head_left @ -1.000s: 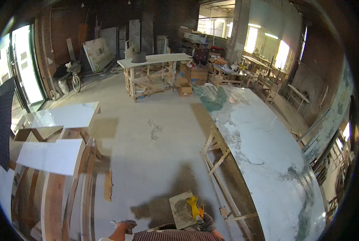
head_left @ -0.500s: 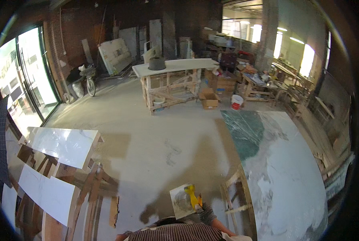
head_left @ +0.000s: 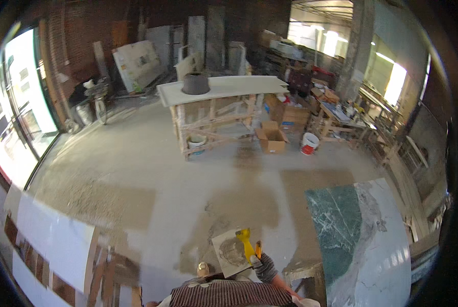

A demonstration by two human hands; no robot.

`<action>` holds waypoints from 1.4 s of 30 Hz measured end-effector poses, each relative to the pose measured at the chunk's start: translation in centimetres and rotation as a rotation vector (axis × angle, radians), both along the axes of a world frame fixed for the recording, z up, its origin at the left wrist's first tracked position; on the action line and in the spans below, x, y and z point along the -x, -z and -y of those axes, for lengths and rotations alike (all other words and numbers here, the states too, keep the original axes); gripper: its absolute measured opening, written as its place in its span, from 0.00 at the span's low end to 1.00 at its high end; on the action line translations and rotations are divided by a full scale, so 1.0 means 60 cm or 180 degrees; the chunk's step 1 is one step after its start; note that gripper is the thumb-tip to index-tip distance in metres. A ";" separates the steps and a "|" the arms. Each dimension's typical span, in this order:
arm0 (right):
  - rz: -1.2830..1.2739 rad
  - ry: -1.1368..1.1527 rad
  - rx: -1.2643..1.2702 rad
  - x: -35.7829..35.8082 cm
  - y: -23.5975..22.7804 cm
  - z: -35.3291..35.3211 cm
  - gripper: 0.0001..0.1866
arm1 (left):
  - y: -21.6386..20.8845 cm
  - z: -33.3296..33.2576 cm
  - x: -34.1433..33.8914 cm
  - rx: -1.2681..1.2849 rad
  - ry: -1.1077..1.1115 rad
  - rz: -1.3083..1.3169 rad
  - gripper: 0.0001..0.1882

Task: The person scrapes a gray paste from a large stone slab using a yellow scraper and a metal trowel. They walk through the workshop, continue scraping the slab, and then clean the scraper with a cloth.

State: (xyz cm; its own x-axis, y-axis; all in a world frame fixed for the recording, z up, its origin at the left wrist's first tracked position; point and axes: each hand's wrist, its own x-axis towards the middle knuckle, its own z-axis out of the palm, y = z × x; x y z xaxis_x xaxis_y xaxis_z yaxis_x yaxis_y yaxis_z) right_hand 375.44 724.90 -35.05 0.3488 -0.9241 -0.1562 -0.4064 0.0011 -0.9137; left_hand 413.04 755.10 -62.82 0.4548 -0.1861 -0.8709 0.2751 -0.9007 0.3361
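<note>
My right hand [head_left: 264,269], in a grey knitted glove, is closed around a yellow-handled tool [head_left: 246,246] that looks like a scraper. A slim orange-and-black item [head_left: 258,249] sticks up from the same grip; its kind is unclear. Below the tool, in front of my body, is a pale square board [head_left: 221,244] with a grey smear on it. Of my left arm only a dark part shows by the board's lower edge, and those fingers are hidden. Ahead stands a wooden-framed workbench [head_left: 231,86] with a dark round tub [head_left: 195,84] on its pale top.
A green-and-white stone slab [head_left: 336,225] lies at the right on a wooden stand. White panels [head_left: 55,238] rest on wooden trestles at the left. Beyond are an open cardboard box [head_left: 272,139], a white-and-red bucket [head_left: 309,143] and a bicycle [head_left: 100,105].
The workbench, box and bucket appear nearer, while the slab and left panels have slid lower in view. A shoe tip now shows beside the board. My right hand keeps its grip.
</note>
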 end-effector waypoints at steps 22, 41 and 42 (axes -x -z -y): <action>0.0280 0.1861 0.0177 0.231 -0.147 0.735 0.19 | -0.101 1.272 -0.014 0.0739 0.1943 0.0287 0.12; 0.1200 0.4777 0.0018 0.427 -0.081 1.107 0.18 | -0.033 2.323 0.546 0.0794 0.4194 -0.0169 0.15; 0.1139 0.4921 0.0082 0.447 -0.076 1.122 0.17 | -0.032 2.369 0.610 0.0888 0.4231 -0.0226 0.15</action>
